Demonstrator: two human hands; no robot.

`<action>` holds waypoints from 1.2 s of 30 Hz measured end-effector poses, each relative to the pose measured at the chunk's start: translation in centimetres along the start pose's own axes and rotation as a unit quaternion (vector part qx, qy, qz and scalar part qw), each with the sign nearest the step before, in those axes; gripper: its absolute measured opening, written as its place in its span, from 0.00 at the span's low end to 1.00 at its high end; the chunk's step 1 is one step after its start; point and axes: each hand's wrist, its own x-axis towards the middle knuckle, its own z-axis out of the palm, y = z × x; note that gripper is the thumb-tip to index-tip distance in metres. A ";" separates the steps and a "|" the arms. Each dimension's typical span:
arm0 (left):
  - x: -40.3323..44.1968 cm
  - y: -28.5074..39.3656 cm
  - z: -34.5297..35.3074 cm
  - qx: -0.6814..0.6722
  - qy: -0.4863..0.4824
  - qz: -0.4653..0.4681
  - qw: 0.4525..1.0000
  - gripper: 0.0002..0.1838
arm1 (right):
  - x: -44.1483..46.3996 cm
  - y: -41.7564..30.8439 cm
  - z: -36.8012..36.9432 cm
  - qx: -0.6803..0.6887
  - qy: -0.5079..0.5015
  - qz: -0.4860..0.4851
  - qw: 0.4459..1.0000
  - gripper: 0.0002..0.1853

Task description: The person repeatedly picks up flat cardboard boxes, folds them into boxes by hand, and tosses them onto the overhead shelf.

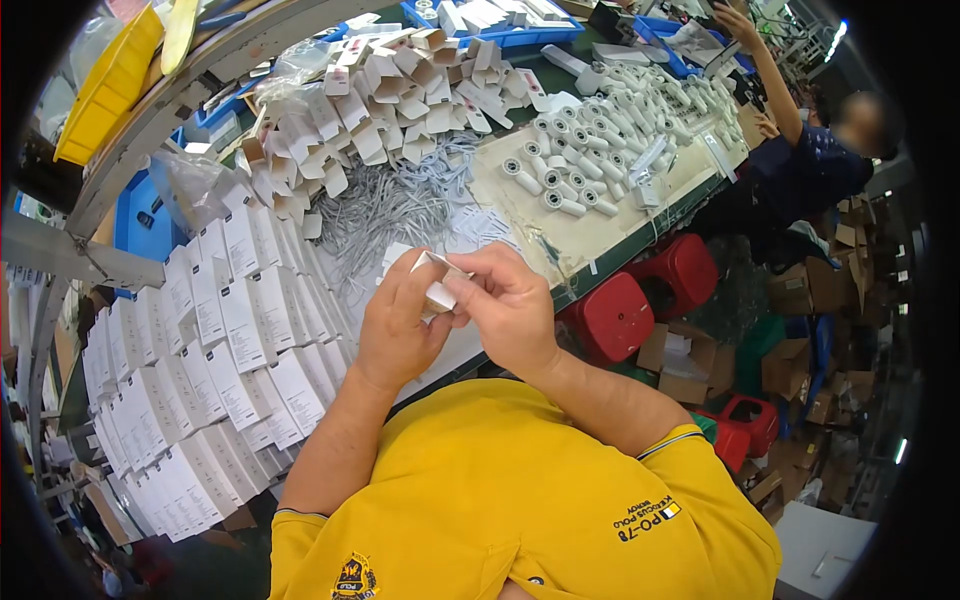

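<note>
Close in front of my chest, both hands are on a small white box (441,294) with its flaps up at the open end. My left hand (400,322) wraps round the box from the left side. The fingers of my right hand (508,300) pinch a flap at its right edge. What the box contains is hidden. Just beyond my hands lie a heap of grey-white cables (385,215) and some thin white strips (484,226). Rows of closed, printed white boxes (235,320) stand to the left.
Empty open boxes (380,100) are piled at the back. White cylindrical devices (580,155) cover the board at right. Red stools (612,318) stand by the bench's right edge. A person (810,150) in dark clothing is at the far right. A yellow bin (108,85) hangs upper left.
</note>
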 end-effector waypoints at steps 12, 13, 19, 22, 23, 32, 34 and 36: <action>-1.2 0.1 0.1 -0.034 0.018 -0.065 0.997 0.44 | -0.1 -1.0 0.6 -0.016 -0.016 0.115 0.993 0.09; -1.4 0.0 0.2 -0.031 0.013 -0.071 0.997 0.43 | 0.1 -0.9 0.6 -0.016 -0.018 0.128 0.992 0.09; -1.5 -0.3 0.6 0.011 0.004 -0.070 0.997 0.44 | 0.9 -0.2 0.5 -0.050 -0.019 0.114 0.992 0.09; -1.4 -0.3 0.8 0.011 0.005 -0.069 0.998 0.44 | 1.2 0.3 0.3 -0.065 -0.019 0.107 0.992 0.09; -1.4 -0.4 0.9 0.011 0.006 -0.067 0.998 0.44 | 1.3 0.4 0.2 -0.073 -0.018 0.104 0.992 0.09; -1.0 0.4 1.0 -0.053 -0.011 -0.139 0.989 0.43 | 1.4 0.7 -1.3 0.000 -0.037 0.135 0.990 0.06; -0.9 0.8 0.6 -0.079 -0.022 -0.169 0.982 0.42 | 1.2 0.9 -2.2 0.048 -0.060 0.154 0.985 0.06; -1.2 0.7 0.4 -0.115 -0.010 -0.197 0.974 0.39 | 0.5 2.0 -2.8 0.023 -0.053 0.119 0.991 0.08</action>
